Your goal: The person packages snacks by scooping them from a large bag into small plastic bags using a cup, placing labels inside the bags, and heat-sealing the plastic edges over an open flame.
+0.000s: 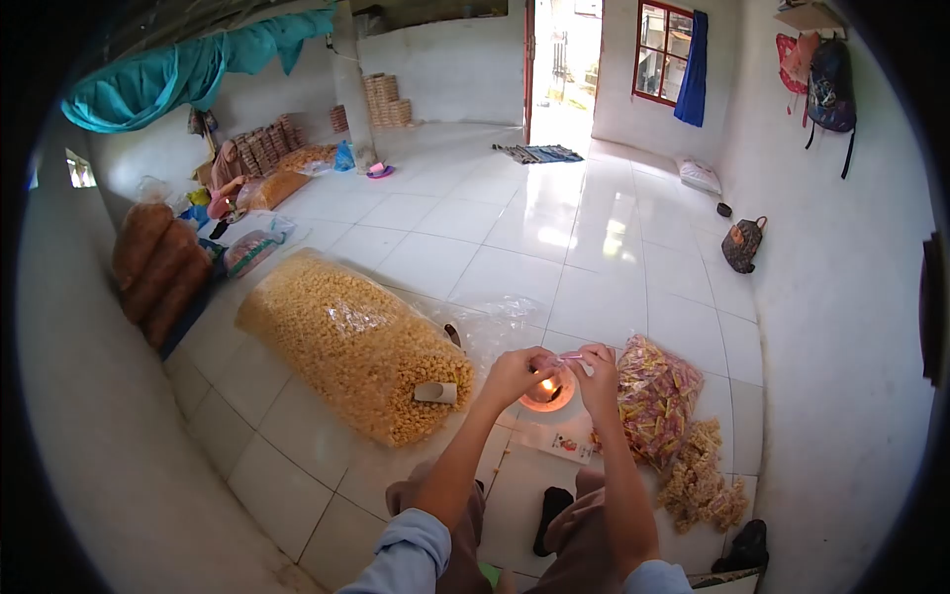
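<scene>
My left hand (522,374) and my right hand (597,374) are close together, pinching a small pink and clear plastic packet (568,358) between them. Just below the packet a small flame (547,384) burns in a round orange dish (550,402) on the floor. To the left lies a big clear bag of yellow snack pieces (346,337), with a whitish scoop (435,393) at its open end. A clear bag full of small pink and yellow packets (658,396) stands to the right of my right hand.
Loose snack pieces (705,480) lie at the lower right, near a black object (747,547). A printed card (569,445) is in front of the dish. Another person (226,183) sits at the far left beside filled bags. A backpack (743,245) rests by the right wall.
</scene>
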Demonstrator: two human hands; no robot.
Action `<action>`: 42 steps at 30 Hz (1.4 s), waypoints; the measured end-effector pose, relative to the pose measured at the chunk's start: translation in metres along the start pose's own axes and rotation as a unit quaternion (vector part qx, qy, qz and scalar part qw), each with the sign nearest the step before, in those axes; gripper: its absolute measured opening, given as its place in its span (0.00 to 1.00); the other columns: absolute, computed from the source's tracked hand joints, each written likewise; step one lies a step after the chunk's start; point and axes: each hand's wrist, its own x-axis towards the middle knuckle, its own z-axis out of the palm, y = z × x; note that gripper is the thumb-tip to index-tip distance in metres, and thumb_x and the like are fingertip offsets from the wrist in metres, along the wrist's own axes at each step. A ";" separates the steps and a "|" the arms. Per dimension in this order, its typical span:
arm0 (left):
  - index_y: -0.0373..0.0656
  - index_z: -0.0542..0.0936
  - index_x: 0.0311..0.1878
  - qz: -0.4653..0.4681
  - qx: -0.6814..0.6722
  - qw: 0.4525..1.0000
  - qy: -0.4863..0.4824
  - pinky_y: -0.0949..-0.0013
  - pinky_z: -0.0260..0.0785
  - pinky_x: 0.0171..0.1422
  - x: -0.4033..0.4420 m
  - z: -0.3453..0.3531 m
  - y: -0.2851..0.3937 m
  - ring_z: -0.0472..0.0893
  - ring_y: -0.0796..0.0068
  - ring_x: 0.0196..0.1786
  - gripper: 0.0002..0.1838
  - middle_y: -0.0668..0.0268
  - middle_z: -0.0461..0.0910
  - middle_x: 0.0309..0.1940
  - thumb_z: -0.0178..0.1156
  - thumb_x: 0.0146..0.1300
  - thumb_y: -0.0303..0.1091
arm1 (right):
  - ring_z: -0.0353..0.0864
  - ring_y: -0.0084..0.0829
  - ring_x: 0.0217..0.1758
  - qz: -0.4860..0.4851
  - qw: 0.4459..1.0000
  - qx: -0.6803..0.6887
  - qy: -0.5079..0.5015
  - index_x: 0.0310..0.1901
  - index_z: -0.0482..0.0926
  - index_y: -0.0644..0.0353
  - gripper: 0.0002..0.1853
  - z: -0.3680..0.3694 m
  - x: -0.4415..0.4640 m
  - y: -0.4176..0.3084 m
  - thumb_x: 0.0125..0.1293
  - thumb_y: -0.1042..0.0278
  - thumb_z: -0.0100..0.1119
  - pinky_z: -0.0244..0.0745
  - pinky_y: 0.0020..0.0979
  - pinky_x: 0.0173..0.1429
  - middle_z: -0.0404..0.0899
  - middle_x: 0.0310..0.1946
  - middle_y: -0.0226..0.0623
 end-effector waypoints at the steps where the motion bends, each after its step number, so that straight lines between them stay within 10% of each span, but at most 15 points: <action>1: 0.38 0.78 0.42 -0.095 -0.102 0.988 -0.068 0.71 0.69 0.47 -0.001 0.007 -0.007 0.79 0.76 0.35 0.16 0.64 0.80 0.28 0.65 0.49 0.32 | 0.73 0.33 0.30 0.003 1.000 -0.001 -0.001 0.31 0.76 0.64 0.05 -0.003 0.000 -0.001 0.51 0.76 0.60 0.69 0.31 0.35 0.75 0.27 0.37; 6: 0.36 0.78 0.30 -0.075 -0.047 0.994 -0.057 0.73 0.69 0.33 -0.004 0.011 -0.010 0.76 0.79 0.25 0.09 0.64 0.78 0.21 0.65 0.50 0.31 | 0.67 0.35 0.38 0.195 0.971 0.110 -0.083 0.31 0.77 0.63 0.08 -0.008 0.000 0.009 0.49 0.73 0.64 0.66 0.31 0.44 0.72 0.32 0.37; 9: 0.36 0.77 0.28 -0.023 -0.022 0.999 -0.040 0.73 0.67 0.30 -0.002 0.012 -0.023 0.74 0.79 0.24 0.09 0.65 0.77 0.19 0.65 0.51 0.31 | 0.63 0.34 0.43 0.040 0.996 -0.004 -0.078 0.32 0.78 0.61 0.07 -0.010 0.006 0.013 0.50 0.71 0.64 0.65 0.31 0.46 0.70 0.36 0.35; 21: 0.44 0.80 0.37 0.045 -0.025 0.996 -0.078 0.72 0.70 0.35 0.002 0.010 -0.039 0.77 0.75 0.29 0.08 0.65 0.77 0.28 0.62 0.52 0.27 | 0.62 0.33 0.46 0.169 0.945 0.089 -0.265 0.38 0.83 0.52 0.09 -0.009 0.006 0.036 0.55 0.69 0.58 0.58 0.32 0.56 0.72 0.35 0.32; 25: 0.47 0.81 0.37 0.046 0.025 0.993 -0.110 0.66 0.69 0.36 -0.003 0.010 -0.040 0.77 0.65 0.31 0.08 0.63 0.76 0.30 0.59 0.53 0.30 | 0.69 0.29 0.41 0.134 0.967 -0.009 -0.217 0.37 0.83 0.53 0.08 -0.014 0.011 0.028 0.55 0.70 0.58 0.64 0.30 0.50 0.76 0.31 0.33; 27: 0.48 0.81 0.37 0.040 0.042 0.992 -0.116 0.66 0.69 0.37 -0.004 0.008 -0.037 0.77 0.64 0.31 0.08 0.63 0.76 0.30 0.59 0.53 0.31 | 0.74 0.25 0.33 0.249 0.917 0.155 -0.270 0.35 0.83 0.56 0.07 -0.017 0.013 0.022 0.55 0.72 0.58 0.70 0.27 0.40 0.79 0.30 0.35; 42: 0.44 0.81 0.34 0.051 -0.047 0.989 -0.131 0.65 0.69 0.34 -0.004 0.006 -0.040 0.77 0.63 0.29 0.08 0.62 0.78 0.25 0.63 0.49 0.32 | 0.81 0.27 0.34 0.269 0.847 0.305 -0.342 0.42 0.78 0.72 0.10 -0.012 0.004 0.038 0.60 0.76 0.54 0.77 0.25 0.40 0.81 0.32 0.40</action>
